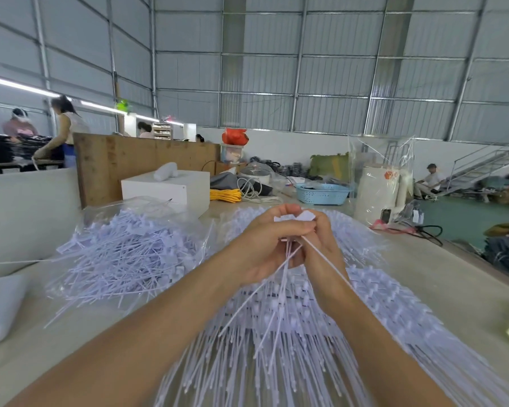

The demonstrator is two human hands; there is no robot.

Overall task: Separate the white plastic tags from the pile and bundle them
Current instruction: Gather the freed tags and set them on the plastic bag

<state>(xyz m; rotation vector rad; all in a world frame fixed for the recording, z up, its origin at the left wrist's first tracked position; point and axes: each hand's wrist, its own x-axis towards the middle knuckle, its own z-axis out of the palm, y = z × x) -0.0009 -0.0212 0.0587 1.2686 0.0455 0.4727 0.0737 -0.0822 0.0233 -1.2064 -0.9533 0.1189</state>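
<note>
A small bunch of white plastic tags (278, 284) hangs between my two hands above the table. My left hand (265, 248) grips the bunch near its flat heads, fingers curled across it. My right hand (321, 239) pinches the same heads (304, 215) from the other side, and one thin tail runs down over my right wrist. Below them a broad spread of tags still joined in rows (379, 312) covers the table (467, 277). A loose tangled pile of tags (124, 254) lies to the left on clear plastic.
A white box (171, 186) stands behind the loose pile, with yellow cord (225, 195) and a blue basket (321, 193) further back. A white cylinder (376, 192) stands at the right. A wooden partition (144, 160) is behind. Several people work in the background.
</note>
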